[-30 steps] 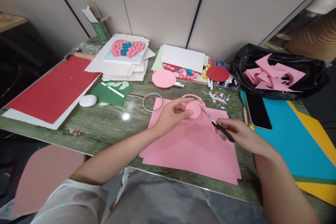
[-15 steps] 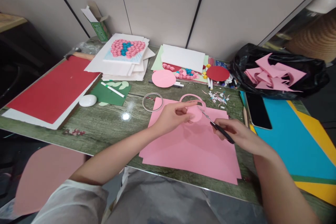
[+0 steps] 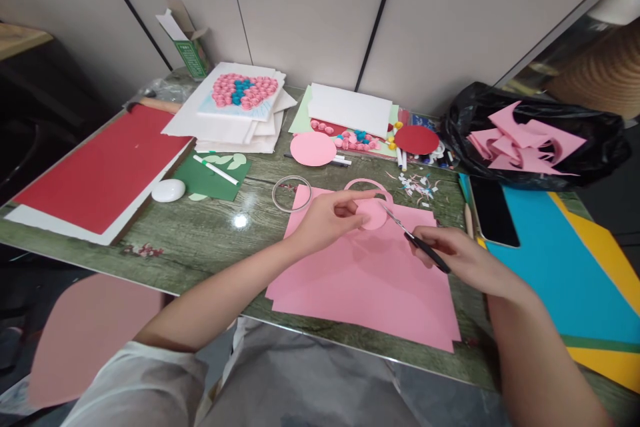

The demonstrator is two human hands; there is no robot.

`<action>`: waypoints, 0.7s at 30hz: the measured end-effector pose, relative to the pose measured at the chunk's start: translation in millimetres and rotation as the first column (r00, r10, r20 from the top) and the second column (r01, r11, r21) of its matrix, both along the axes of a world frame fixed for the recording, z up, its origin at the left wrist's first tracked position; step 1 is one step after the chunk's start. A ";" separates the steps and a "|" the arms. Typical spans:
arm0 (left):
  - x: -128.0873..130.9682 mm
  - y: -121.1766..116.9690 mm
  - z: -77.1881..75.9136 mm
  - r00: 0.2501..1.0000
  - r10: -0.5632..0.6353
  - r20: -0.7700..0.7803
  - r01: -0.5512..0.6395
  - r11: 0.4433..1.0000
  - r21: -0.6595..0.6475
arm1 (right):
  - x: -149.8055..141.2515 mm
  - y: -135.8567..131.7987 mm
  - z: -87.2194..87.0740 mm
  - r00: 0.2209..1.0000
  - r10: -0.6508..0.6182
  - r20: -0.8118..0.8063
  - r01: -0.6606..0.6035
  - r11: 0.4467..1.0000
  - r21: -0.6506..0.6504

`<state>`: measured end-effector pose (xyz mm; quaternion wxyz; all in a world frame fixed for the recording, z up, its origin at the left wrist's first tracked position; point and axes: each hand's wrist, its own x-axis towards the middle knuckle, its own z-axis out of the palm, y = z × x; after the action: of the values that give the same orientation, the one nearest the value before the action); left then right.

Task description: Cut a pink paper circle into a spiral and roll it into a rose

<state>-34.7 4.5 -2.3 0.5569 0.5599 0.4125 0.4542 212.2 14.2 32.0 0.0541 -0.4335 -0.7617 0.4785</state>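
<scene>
Between the thumb and fingers of my left hand (image 3: 327,217) is a small pink paper disc (image 3: 371,215), held above the sheets. My right hand (image 3: 450,250) is closed around the black handles of a pair of scissors (image 3: 423,249), whose blades reach the disc's right upper edge. A curved strip of pink paper (image 3: 367,181) arches behind the disc; whether it still joins the disc I cannot tell. Beneath both lies a stack of pink paper sheets (image 3: 360,293) on the table. A silver ring (image 3: 292,194) rests at the stack's upper left corner.
At the right back, a black plastic bag (image 3: 463,120) holds pink paper scraps (image 3: 530,140). A phone (image 3: 495,211) lies on blue paper (image 3: 565,267). Leftward are red sheets (image 3: 105,170), a white oval object (image 3: 168,191) and green paper (image 3: 213,183). Paper roses (image 3: 243,91) top white boards.
My left hand and the disc shift slightly toward me, then stay nearly still. The scissors move in small steps along the disc's edge.
</scene>
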 end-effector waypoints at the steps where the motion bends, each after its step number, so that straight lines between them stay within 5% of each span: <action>1: -0.1 0.0 0.2 1.000 0.001 -0.005 -0.001 1.000 0.002 | 0.3 0.0 -0.2 1.000 0.002 0.002 -0.002 1.000 0.001; 21: -3.5 1.6 8.8 0.997 0.069 0.021 -0.068 0.997 -0.032 | 4.9 1.6 1.2 0.999 0.034 0.032 -0.035 0.999 0.042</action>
<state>-38.2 6.1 6.4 0.5541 0.5317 0.4322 0.4727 217.1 15.8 33.2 0.0431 -0.4265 -0.7797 0.4563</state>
